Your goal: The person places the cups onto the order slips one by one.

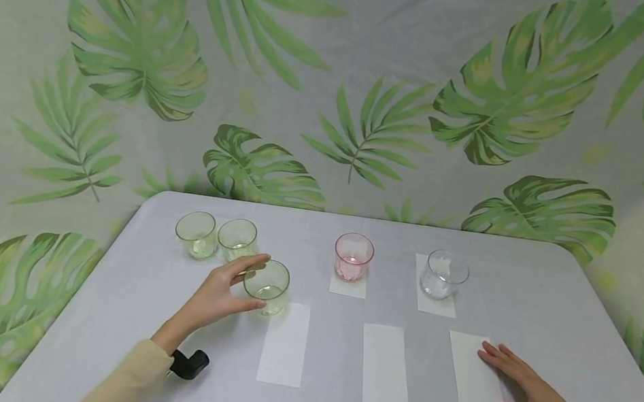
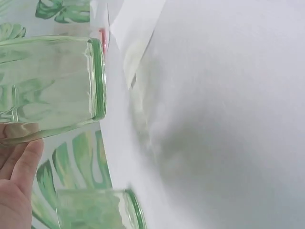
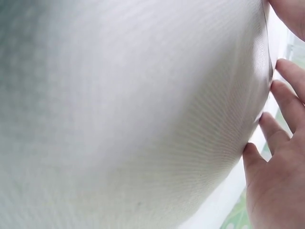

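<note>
My left hand (image 1: 217, 297) grips a pale green glass tumbler (image 1: 274, 292) between thumb and fingers, near the far end of the left paper strip (image 1: 284, 350). In the left wrist view the tumbler (image 2: 47, 86) is upright relative to the table, its thick base close over the cloth. Behind the hand stand two more green tumblers, one at far left (image 1: 196, 237) and one beside it (image 1: 237, 238). My right hand (image 1: 541, 400) rests with spread fingers on the edge of the right paper strip (image 1: 472, 380); in the right wrist view its fingertips (image 3: 252, 151) touch the surface.
A pink tumbler (image 1: 353, 258) stands on a paper strip (image 1: 348, 289) at the back middle. A clear tumbler (image 1: 441, 279) stands on another strip (image 1: 437, 308) to its right. Between the front strips lies a middle one (image 1: 386, 371). A leaf-patterned curtain (image 1: 373, 98) hangs behind the table.
</note>
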The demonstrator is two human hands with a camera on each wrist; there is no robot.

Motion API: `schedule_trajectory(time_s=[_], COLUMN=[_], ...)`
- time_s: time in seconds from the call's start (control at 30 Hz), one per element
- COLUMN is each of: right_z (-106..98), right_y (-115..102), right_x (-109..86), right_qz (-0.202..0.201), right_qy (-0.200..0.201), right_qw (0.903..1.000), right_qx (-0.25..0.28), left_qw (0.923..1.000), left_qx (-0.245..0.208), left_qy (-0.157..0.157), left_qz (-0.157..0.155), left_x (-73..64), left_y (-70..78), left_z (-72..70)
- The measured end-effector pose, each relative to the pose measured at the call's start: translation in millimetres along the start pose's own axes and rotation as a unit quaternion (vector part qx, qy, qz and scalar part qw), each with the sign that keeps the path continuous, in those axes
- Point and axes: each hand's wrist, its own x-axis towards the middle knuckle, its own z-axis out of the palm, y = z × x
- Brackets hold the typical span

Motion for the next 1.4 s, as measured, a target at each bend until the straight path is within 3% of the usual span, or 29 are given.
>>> schedule_trajectory(time_s=[0.5, 0.87, 1.17, 1.4], right_z=[-2.6, -4.0, -2.8, -3.0], right_y=[-4.4, -5.6, -6.4, -4.0], right_x=[1.7, 2.8, 1.3, 0.8], right_qz=[-0.008, -0.011, -0.007, -0.01], right_qy=[0.002, 0.002, 0.001, 0.005], right_qw=[1.0, 0.9999, 1.0, 0.9999], right_qx=[0.004, -0.004, 0.007, 0.0], left_qw=[0.9924, 0.9852, 0.9737, 0.9632], left_qx=[-0.021, -0.022, -0.011, 0.027], left_qy=[-0.1, -0.148, -0.183, -0.215], left_qz=[0.069, 0.084, 0.135, 0.16], left_x=[48.3, 73.6, 90.2, 101.5], left_y=[22.6, 37.7, 60.0, 74.9], left_z=[72.4, 120.2, 168.3, 205.9])
